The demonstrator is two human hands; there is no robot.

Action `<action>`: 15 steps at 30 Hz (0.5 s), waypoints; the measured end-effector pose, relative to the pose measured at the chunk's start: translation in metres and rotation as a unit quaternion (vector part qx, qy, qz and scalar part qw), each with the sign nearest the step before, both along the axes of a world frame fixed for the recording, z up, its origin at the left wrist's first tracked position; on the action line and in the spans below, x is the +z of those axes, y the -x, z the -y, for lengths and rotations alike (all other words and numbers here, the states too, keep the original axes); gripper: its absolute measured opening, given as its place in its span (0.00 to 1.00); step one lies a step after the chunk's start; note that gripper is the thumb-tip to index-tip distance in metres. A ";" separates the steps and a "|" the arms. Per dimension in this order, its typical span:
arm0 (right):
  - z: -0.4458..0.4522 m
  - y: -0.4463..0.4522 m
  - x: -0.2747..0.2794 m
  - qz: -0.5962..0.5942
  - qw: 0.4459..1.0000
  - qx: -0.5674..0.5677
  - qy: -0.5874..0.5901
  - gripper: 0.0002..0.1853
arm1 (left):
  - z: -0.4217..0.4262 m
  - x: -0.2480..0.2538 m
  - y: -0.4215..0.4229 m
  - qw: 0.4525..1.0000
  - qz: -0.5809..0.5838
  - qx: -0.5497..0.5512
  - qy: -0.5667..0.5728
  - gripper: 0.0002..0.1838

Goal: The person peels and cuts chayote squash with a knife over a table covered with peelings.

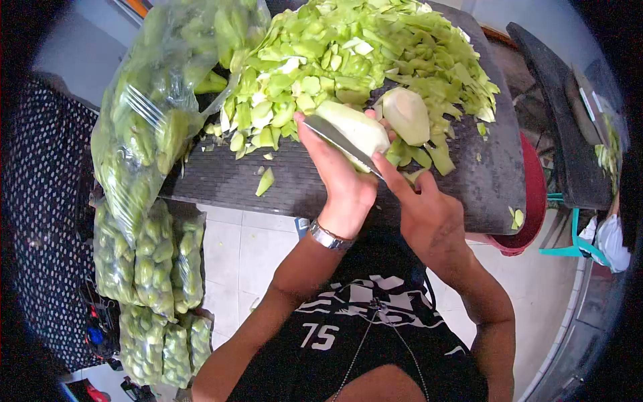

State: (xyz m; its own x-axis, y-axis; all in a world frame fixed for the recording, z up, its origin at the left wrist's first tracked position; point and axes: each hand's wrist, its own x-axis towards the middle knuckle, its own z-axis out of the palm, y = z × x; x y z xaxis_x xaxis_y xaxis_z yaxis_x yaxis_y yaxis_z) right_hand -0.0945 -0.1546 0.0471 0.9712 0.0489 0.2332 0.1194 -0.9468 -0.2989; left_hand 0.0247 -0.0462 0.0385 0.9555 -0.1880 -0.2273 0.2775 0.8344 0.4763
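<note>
holding a pale peeled vegetable (358,127) above the near side of the dark tabletop (492,194), the left hand (338,171) is turned palm up, its fingers curled behind the vegetable and its thumb raised at the left. the right hand (432,208) has its fingers clenched about a knife (339,143), the handle mostly covered and the index finger stretched forward; the blade slants along the vegetable's near side, its tip towards the left thumb (whether the edge is cutting into the flesh cannot be told from this angle). a second peeled vegetable (406,115) rests just beside the left fingertips, at the border of a broad heap of green peelings (375,47). at the left, a large clear bag (144,124) of green vegetables overhangs the tabletop; below it, smaller filled bags (154,261) sit in rows. a red tub (534,194) shows beneath the right edge, and a metal watch (330,236) circles the left wrist.
</note>
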 end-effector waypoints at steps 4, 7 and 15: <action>-0.004 0.012 0.005 -0.025 0.999 -0.039 0.015 0.42 | -0.009 -0.001 -0.013 1.000 -0.002 0.006 0.006 0.42; -0.004 0.018 0.004 -0.054 0.996 -0.060 0.023 0.43 | -0.009 -0.003 -0.016 1.000 0.008 0.029 -0.006 0.40; -0.013 0.010 -0.001 -0.027 0.997 -0.066 -0.013 0.43 | 0.001 -0.008 -0.008 0.997 0.036 0.061 0.007 0.35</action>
